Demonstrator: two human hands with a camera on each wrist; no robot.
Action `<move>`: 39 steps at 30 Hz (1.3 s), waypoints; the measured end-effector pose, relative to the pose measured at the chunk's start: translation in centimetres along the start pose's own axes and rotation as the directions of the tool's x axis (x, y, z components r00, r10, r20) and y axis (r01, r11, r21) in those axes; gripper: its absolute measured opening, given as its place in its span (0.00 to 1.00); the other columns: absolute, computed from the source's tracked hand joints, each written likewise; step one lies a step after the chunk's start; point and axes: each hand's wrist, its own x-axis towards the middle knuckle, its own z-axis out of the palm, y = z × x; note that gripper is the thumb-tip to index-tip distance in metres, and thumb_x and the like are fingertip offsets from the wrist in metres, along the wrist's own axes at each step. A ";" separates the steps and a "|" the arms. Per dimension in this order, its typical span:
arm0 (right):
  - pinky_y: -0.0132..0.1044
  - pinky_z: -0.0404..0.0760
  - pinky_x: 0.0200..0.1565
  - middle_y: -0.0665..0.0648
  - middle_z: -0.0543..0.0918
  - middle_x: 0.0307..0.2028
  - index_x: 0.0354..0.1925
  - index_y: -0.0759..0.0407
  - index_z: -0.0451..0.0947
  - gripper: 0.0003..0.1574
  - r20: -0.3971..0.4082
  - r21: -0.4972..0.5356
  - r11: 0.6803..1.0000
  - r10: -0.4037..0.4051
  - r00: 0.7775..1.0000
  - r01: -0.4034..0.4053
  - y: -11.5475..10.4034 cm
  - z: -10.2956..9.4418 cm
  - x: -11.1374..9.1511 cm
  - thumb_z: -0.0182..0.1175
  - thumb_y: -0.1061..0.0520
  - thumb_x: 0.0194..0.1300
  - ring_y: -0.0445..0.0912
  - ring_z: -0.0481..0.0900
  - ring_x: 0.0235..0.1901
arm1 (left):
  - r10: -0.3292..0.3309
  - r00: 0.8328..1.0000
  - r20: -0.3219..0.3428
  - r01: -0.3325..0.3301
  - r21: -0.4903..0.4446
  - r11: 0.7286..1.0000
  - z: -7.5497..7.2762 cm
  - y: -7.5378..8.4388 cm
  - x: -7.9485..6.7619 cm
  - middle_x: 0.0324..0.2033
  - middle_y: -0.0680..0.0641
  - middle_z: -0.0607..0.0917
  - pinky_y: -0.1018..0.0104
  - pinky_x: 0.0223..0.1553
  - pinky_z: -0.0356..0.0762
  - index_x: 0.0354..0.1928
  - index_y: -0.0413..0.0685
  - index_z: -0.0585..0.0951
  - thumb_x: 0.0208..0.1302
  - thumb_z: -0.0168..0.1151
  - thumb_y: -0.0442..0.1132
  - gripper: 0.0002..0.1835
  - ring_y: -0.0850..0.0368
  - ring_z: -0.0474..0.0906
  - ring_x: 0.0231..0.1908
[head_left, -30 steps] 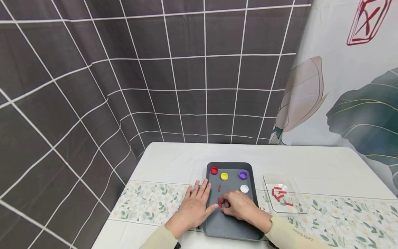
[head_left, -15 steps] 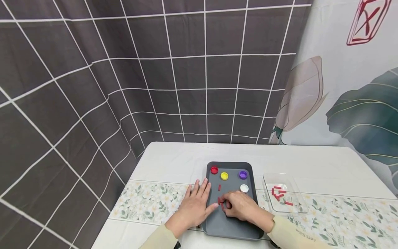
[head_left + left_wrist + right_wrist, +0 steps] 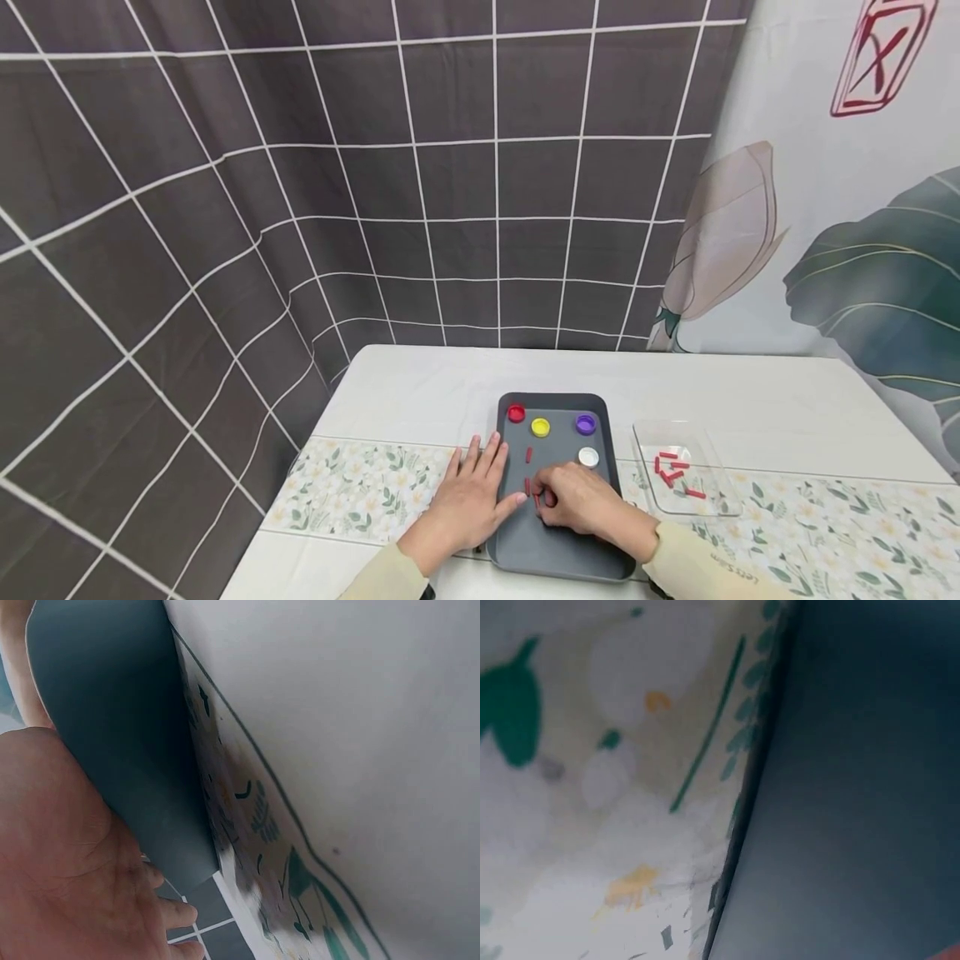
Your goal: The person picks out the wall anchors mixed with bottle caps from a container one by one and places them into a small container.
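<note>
In the head view my right hand is over the grey tray, its fingertips pinching a small red stick. Just left of those fingertips another short red stick lies on the tray, and a third lies farther up. My left hand is spread flat across the tray's left edge, thumb pointing towards the sticks. The left wrist view shows that palm against the tray's outer wall. Only a sliver of skin shows in the right wrist view, beside the tray wall.
Red, yellow, purple and white round caps sit in the tray's far half. To the right, a clear shallow box holds several red sticks. A floral strip crosses the white table.
The pinched red stick has shifted slightly towards me and to the right, apart from the stick beside it. My left hand stays where it was.
</note>
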 end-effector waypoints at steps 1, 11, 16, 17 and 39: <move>0.28 0.67 0.21 0.39 0.70 0.17 0.28 0.52 0.80 0.11 0.002 -0.004 1.000 -0.004 1.000 0.004 0.0 -0.1 0.0 0.75 0.58 0.51 0.31 0.65 0.18 | 0.000 1.000 -0.001 0.000 0.001 1.000 0.0 0.0 0.0 0.81 0.46 0.48 0.40 0.76 0.44 0.81 0.47 0.53 0.77 0.39 0.66 0.42 0.41 0.42 0.79; 0.27 0.70 0.23 0.37 0.72 0.19 0.33 0.53 0.83 0.06 -0.096 0.129 0.991 -0.004 0.995 0.016 1.0 -2.3 -1.5 0.71 0.60 0.56 0.29 0.67 0.20 | 0.003 1.000 -0.001 -0.003 -0.004 1.000 0.0 0.0 0.0 0.81 0.46 0.48 0.40 0.76 0.43 0.81 0.46 0.53 0.76 0.39 0.67 0.43 0.41 0.42 0.79; 0.27 0.72 0.24 0.36 0.74 0.23 0.37 0.57 0.85 0.09 -0.265 0.210 0.976 -0.006 0.964 0.064 2.5 -3.7 -3.6 0.71 0.63 0.56 0.29 0.68 0.22 | -0.003 1.000 -0.004 0.003 -0.012 1.000 0.0 0.0 0.0 0.81 0.45 0.48 0.40 0.76 0.43 0.81 0.46 0.53 0.76 0.40 0.67 0.43 0.41 0.42 0.79; 0.27 0.73 0.24 0.36 0.74 0.23 0.37 0.57 0.85 0.09 -0.305 0.218 0.973 -0.003 0.952 0.073 2.8 -3.9 -4.0 0.72 0.64 0.55 0.29 0.69 0.22 | -0.004 1.000 -0.005 0.004 -0.012 1.000 0.0 0.0 0.0 0.81 0.45 0.48 0.40 0.76 0.43 0.81 0.46 0.53 0.76 0.40 0.67 0.43 0.40 0.42 0.79; 0.23 0.72 0.31 0.40 0.79 0.25 0.45 0.59 0.86 0.20 -0.593 0.204 0.974 0.202 0.779 -0.097 8.2 -7.4 -12.0 0.73 0.72 0.53 0.34 0.75 0.26 | 0.019 1.000 0.001 -0.019 -0.013 1.000 0.2 -0.3 0.1 0.81 0.45 0.48 0.39 0.76 0.43 0.81 0.46 0.53 0.76 0.39 0.68 0.43 0.40 0.43 0.79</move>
